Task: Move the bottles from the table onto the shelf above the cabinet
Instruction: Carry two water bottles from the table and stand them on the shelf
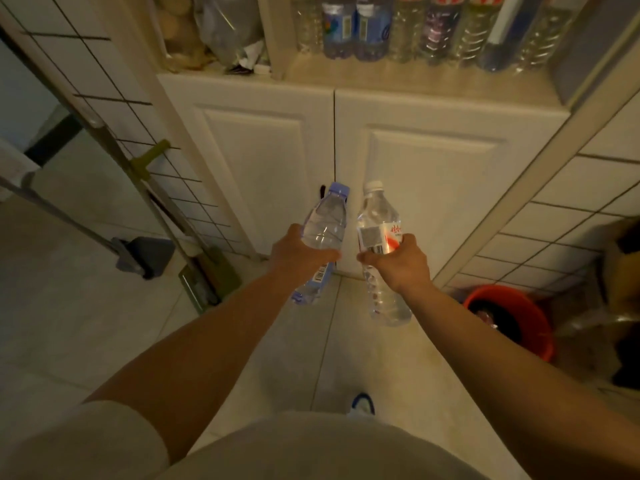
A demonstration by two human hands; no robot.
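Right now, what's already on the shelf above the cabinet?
On the shelf, a row of clear bottles stands at the back, two with blue labels. Left of a divider sit bags. The bottles' tops are cut off by the frame; nothing behind them can be seen.

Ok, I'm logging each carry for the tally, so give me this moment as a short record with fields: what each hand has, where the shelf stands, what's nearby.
left hand: left hand grips the blue-capped bottle round its middle
right hand: right hand grips the white-capped bottle at its label
bottle pose: both tilted, caps toward the cabinet doors
shelf: shelf above the cabinet already holds a row of bottles
carried bottles: not yet on the shelf
floor, right: red bucket
floor, left: mop leaning by the tiled wall
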